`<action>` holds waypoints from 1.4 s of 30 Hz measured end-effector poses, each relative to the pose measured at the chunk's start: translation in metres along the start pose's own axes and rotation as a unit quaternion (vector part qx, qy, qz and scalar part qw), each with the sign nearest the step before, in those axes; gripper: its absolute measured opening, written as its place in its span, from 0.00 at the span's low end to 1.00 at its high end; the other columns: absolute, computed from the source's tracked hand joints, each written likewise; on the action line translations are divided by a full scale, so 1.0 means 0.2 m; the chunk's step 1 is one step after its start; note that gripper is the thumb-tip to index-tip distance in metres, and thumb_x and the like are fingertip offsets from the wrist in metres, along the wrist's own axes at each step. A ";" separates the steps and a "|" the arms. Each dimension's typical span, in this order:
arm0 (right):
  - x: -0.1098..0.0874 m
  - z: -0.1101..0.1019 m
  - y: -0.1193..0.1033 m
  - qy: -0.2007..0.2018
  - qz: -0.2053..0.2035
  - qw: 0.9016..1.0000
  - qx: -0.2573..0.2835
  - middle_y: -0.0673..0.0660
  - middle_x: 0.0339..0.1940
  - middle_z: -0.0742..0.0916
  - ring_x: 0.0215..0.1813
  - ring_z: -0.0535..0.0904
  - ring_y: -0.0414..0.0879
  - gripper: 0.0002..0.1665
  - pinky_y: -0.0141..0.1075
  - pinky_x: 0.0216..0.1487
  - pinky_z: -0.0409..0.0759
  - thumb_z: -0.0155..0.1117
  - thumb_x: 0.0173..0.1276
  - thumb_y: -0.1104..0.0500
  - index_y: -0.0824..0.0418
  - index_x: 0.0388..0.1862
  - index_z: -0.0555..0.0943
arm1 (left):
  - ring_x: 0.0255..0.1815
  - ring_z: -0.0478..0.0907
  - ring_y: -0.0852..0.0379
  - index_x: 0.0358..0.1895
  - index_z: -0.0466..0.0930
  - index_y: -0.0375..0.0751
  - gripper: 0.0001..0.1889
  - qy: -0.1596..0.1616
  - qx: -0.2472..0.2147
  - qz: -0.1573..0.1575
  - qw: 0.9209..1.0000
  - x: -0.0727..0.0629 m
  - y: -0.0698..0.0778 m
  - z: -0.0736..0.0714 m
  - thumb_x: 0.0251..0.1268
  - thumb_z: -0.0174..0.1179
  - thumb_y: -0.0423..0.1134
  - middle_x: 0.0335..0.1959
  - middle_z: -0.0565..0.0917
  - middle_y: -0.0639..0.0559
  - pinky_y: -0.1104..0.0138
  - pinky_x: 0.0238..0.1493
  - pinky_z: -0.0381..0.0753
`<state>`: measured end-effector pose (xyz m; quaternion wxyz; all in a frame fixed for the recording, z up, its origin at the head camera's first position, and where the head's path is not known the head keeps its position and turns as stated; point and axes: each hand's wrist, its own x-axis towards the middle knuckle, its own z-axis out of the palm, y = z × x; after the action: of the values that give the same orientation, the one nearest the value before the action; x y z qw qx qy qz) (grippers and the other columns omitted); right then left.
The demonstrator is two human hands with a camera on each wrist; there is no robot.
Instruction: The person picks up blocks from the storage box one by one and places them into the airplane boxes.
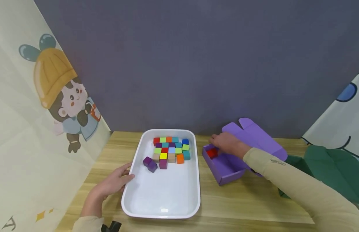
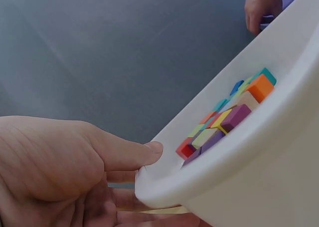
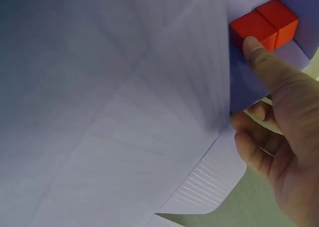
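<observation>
A white tray (image 1: 162, 196) holds several coloured cubes (image 1: 171, 150) grouped toward its far end, with dark purple ones (image 1: 152, 166) at the near left. My left hand (image 1: 116, 180) grips the tray's left rim. In the left wrist view its thumb (image 2: 142, 154) lies over the rim, fingers beneath. To the right stands a purple cardboard box (image 1: 223, 175), lid raised. My right hand (image 1: 227, 143) straddles its back wall. In the right wrist view its thumb (image 3: 261, 60) touches one of two red cubes (image 3: 253, 30) inside, while the other fingers curl outside the wall.
A green box (image 1: 327, 170) with its lid up stands at the far right, partly behind my right sleeve (image 1: 295, 180). Behind the wooden table (image 1: 220, 209) rises a dark grey panel (image 1: 196, 64). A printed cloth (image 1: 22, 135) hangs on the left.
</observation>
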<state>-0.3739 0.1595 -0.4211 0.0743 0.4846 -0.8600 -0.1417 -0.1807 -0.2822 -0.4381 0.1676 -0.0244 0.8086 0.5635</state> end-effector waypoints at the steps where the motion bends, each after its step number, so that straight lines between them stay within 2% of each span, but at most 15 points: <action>1: 0.00 0.00 0.00 -0.004 0.005 1.000 0.010 0.53 0.31 0.79 0.25 0.77 0.48 0.30 0.42 0.25 0.78 0.84 0.41 0.50 0.58 0.38 0.77 | 0.44 0.81 0.43 0.76 0.51 0.36 0.31 0.000 0.000 -0.001 1.000 0.00 0.00 0.00 0.75 0.51 0.35 0.56 0.73 0.31 0.52 0.38 0.84; 7: 0.02 -0.07 0.04 -0.023 0.056 0.994 0.095 0.53 0.29 0.81 0.30 0.78 0.50 0.25 0.43 0.28 0.78 0.82 0.45 0.53 0.61 0.37 0.78 | 0.44 0.81 0.43 0.76 0.52 0.36 0.31 0.008 0.002 -0.007 1.000 0.01 0.01 0.00 0.75 0.51 0.34 0.56 0.73 0.31 0.53 0.38 0.84; 13: 0.02 -0.15 0.05 -0.073 0.083 0.988 0.104 0.51 0.28 0.82 0.29 0.79 0.48 0.22 0.42 0.29 0.79 0.79 0.52 0.49 0.60 0.36 0.79 | 0.45 0.81 0.42 0.76 0.50 0.36 0.31 -0.003 0.000 0.002 1.000 0.02 0.00 0.00 0.75 0.51 0.35 0.57 0.71 0.29 0.53 0.39 0.84; 16: 0.03 -0.17 0.05 -0.083 0.093 0.986 0.111 0.50 0.27 0.81 0.28 0.78 0.46 0.19 0.42 0.27 0.78 0.76 0.56 0.49 0.59 0.34 0.79 | 0.45 0.81 0.42 0.76 0.50 0.35 0.31 -0.005 0.001 0.001 1.000 0.02 0.00 -0.01 0.75 0.51 0.35 0.58 0.71 0.28 0.53 0.39 0.84; 23: 0.04 -0.26 0.04 -0.068 0.106 0.982 0.143 0.51 0.30 0.84 0.29 0.79 0.46 0.13 0.45 0.32 0.80 0.70 0.61 0.51 0.58 0.37 0.81 | 0.45 0.81 0.43 0.76 0.52 0.35 0.31 0.002 0.005 -0.009 1.000 0.01 0.00 0.00 0.75 0.51 0.34 0.58 0.72 0.28 0.53 0.39 0.84; 29: 0.06 -0.36 0.01 -0.043 0.116 0.976 0.179 0.49 0.30 0.83 0.28 0.76 0.44 0.10 0.41 0.30 0.79 0.67 0.62 0.55 0.57 0.39 0.82 | 0.45 0.81 0.42 0.76 0.50 0.35 0.31 -0.009 0.000 0.005 1.000 0.02 0.01 0.00 0.75 0.51 0.35 0.59 0.70 0.27 0.53 0.38 0.84; 36: 0.20 -0.45 -0.10 -0.029 0.102 0.975 0.195 0.48 0.26 0.80 0.28 0.74 0.44 0.10 0.38 0.31 0.78 0.68 0.64 0.55 0.59 0.41 0.83 | 0.44 0.81 0.41 0.73 0.53 0.29 0.29 -0.015 -0.012 0.005 1.000 0.02 0.00 0.00 0.75 0.50 0.34 0.59 0.69 0.26 0.52 0.36 0.85; 42: 0.39 -0.49 -0.20 -0.062 0.119 0.971 0.199 0.45 0.30 0.81 0.32 0.75 0.42 0.14 0.32 0.34 0.77 0.68 0.66 0.48 0.53 0.45 0.82 | 0.43 0.81 0.42 0.72 0.53 0.29 0.28 -0.015 -0.017 0.005 1.000 0.00 0.00 -0.01 0.75 0.50 0.34 0.59 0.69 0.25 0.52 0.35 0.85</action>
<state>-0.3557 0.0561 -0.3420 -0.0612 0.3745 -0.9251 0.0120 -0.1811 -0.2838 -0.4384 0.1762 -0.0146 0.7965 0.5782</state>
